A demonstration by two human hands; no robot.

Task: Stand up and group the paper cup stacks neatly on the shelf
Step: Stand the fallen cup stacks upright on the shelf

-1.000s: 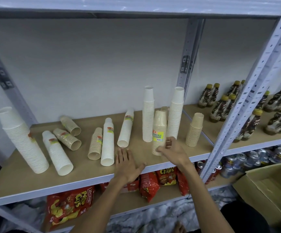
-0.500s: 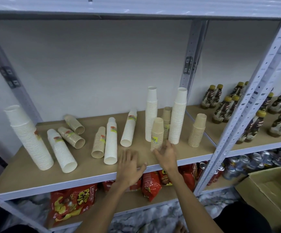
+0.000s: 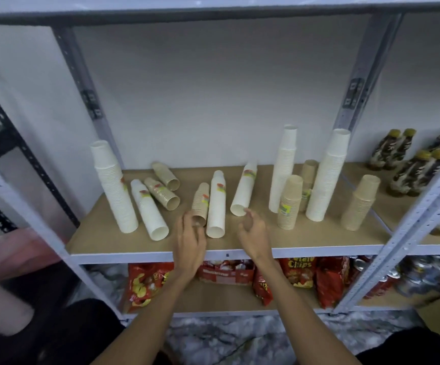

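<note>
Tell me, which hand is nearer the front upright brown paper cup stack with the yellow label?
Right. The right hand hovers left of the stack, not touching; the left hand is farther left.

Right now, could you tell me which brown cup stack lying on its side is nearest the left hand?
The brown stack beside the long white stack, its mouth by the left hand; the other two brown stacks lie farther back left.

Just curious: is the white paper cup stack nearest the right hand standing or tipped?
Tipped: the white paper cup stack lies on its side, open mouth facing forward.
</note>
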